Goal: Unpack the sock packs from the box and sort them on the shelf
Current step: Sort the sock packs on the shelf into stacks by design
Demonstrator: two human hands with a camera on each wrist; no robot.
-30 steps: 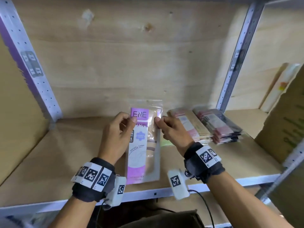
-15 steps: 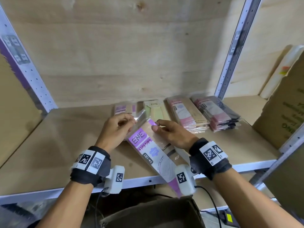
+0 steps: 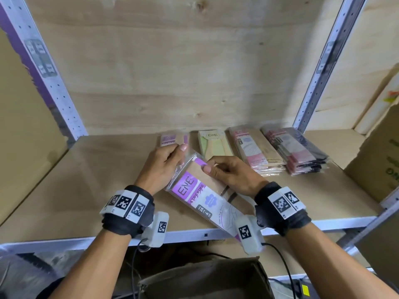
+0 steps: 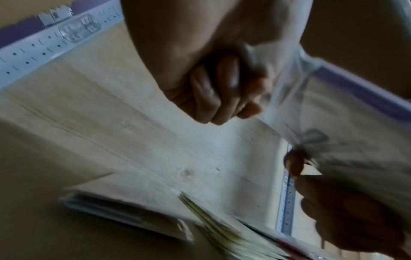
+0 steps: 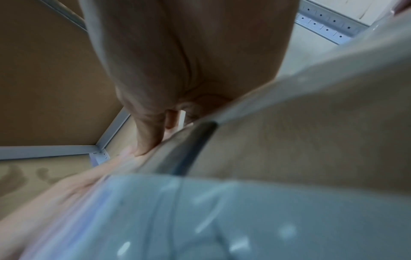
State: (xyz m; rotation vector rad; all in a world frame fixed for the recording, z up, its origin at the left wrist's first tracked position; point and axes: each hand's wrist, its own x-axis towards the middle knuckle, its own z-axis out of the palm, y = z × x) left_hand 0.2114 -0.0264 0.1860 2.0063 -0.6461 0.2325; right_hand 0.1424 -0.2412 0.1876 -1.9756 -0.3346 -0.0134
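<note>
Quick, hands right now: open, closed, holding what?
Left hand: grip pinching the purple sock pack at its top flap.
Right hand: grip on the same pack's top edge.

We see a held sock pack (image 3: pixel 200 195) with a purple and white label over tan socks in clear wrap. On the pale wood shelf (image 3: pixel 86 186), far side, lie a purple-labelled pack (image 3: pixel 167 139), a pale yellow-green pack (image 3: pixel 213 143), a pink-labelled tan stack (image 3: pixel 255 151), then a red and black stack (image 3: pixel 295 151) rightmost. Black wristbands (image 3: pixel 129 212) bear black-and-white square codes.
</note>
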